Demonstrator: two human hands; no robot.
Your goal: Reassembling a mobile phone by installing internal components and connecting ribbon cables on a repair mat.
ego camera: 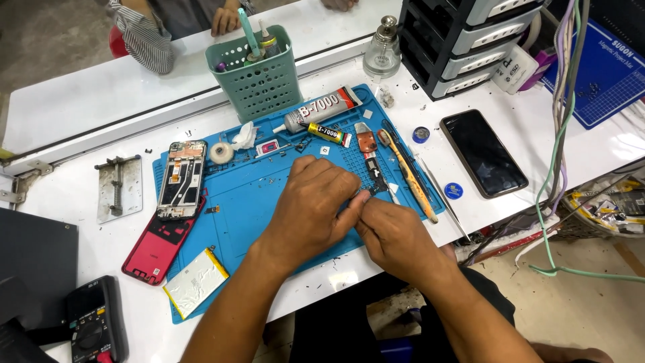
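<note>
White desk first, with the blue work mat spread over its middle; on the mat's left edge a stripped phone frame overlaps a red back cover, and a silver battery pouch lies below them; a dark phone sits off the mat to the right. Both hands meet at the mat's right-centre: the left hand arches over from the left, the right hand comes in from below right, and their fingertips converge on a small dark part. That part lies between the two grips, touching both, nearer the left thumb; its long axis seems to run up-right toward the black strip (too small to be sure). Left grip pinched on it; right grip pinched too. It looks thin, dark, flat.
</note>
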